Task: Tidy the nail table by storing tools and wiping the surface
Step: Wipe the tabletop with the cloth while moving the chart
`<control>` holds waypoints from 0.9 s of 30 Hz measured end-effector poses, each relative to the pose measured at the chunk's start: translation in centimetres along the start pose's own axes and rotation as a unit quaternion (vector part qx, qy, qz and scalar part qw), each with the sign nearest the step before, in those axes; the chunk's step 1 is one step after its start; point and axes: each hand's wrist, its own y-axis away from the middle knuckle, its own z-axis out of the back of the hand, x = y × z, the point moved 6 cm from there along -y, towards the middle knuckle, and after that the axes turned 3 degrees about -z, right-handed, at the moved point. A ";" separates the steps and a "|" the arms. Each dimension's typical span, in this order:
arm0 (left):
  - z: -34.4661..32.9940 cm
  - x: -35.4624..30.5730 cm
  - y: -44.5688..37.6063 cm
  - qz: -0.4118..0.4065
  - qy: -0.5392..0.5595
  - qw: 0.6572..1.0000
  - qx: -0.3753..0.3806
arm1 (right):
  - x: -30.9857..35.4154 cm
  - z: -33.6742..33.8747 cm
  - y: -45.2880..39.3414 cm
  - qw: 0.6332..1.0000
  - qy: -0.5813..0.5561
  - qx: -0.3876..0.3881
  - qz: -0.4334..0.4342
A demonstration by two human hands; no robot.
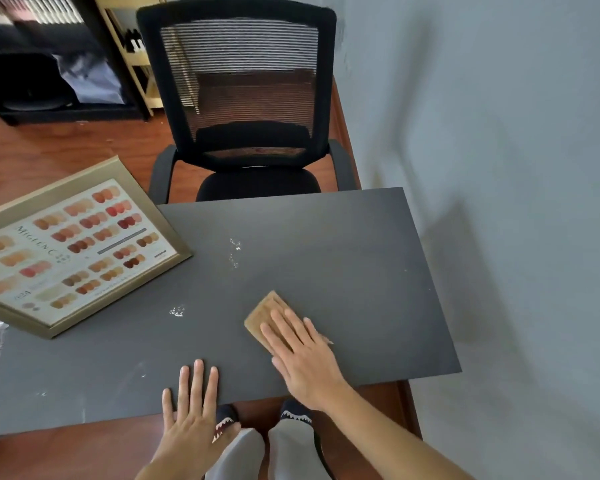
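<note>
While flat on table (326, 244), right hand (300, 358) covers cloth (264, 311).

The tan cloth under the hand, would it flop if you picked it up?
Probably: the tan cloth lies thin and flat under the right hand, so it likely droops. It looks light, and should slide easily on the smooth table.

chart (73, 251) left on table (326, 244) | cloth (262, 311) right | chair (243, 109) behind

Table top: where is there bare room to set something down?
Bare: the far right of the table, between the chair and the cloth. Crowded: the colour chart at far left, hands at the near edge.
</note>
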 end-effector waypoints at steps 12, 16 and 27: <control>-1.7 1.2 0.2 0.022 -0.024 0.999 0.037 | -18.3 7.5 -9.3 0.908 -0.045 -0.068 -0.412; -0.4 0.8 0.3 0.008 -0.041 0.999 0.019 | -6.8 4.4 -12.2 0.978 -0.006 -0.027 -0.208; 7.4 7.7 1.5 0.188 0.335 0.899 -0.210 | -18.6 6.5 0.0 0.955 0.002 -0.012 -0.296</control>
